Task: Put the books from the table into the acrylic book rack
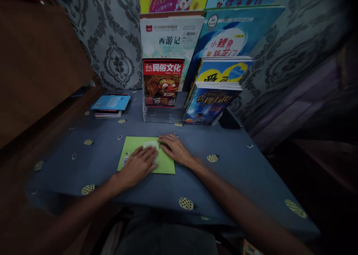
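Green booklet (133,150) lying on blue table (229,173), left hand (140,165) and right hand (175,148) pressing it flat, palms down, fingers open, two hands, one booklet.

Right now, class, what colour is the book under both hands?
Light green book, plain cover; the head view shows it.

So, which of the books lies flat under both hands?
The green book at the table's front: the left hand and right hand rest on it; the others stand or are stacked further back.
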Demonstrator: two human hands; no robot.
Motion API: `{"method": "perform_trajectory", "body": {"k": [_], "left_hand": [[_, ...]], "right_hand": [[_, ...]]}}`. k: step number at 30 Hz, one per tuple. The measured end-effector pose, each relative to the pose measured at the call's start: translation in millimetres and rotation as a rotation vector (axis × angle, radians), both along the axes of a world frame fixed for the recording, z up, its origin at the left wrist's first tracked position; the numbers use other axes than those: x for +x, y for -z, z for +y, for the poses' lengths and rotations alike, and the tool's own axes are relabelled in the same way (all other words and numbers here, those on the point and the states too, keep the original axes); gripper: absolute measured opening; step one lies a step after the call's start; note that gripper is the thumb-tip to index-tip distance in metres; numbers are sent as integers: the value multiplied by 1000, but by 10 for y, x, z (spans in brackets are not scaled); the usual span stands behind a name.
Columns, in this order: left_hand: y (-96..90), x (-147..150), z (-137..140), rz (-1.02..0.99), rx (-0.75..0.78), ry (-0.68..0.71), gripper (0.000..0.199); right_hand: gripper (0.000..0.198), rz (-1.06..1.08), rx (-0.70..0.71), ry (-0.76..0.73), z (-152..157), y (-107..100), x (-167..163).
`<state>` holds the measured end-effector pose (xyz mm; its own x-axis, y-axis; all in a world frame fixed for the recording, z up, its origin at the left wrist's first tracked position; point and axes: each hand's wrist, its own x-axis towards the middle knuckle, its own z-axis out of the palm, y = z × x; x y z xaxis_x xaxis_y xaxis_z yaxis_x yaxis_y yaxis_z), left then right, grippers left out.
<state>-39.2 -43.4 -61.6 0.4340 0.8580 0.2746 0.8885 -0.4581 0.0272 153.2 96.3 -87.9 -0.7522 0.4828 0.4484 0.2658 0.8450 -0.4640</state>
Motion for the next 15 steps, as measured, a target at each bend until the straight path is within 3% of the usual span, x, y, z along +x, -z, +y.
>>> {"method": "perform_trajectory", "body": {"k": [6,10,15], "left_hand": [[-54,-596,79,20,-82,-358,45],[-17,-683,75,17,-48,-392,48],[47,-665,65,-32,-10,-378,47]], "right_hand": [[27,-106,8,19,-20,-93,4],[28,-151,65,44,-125,-192,-21],[33,-210,100,-129,-299,-239,-136]]}}
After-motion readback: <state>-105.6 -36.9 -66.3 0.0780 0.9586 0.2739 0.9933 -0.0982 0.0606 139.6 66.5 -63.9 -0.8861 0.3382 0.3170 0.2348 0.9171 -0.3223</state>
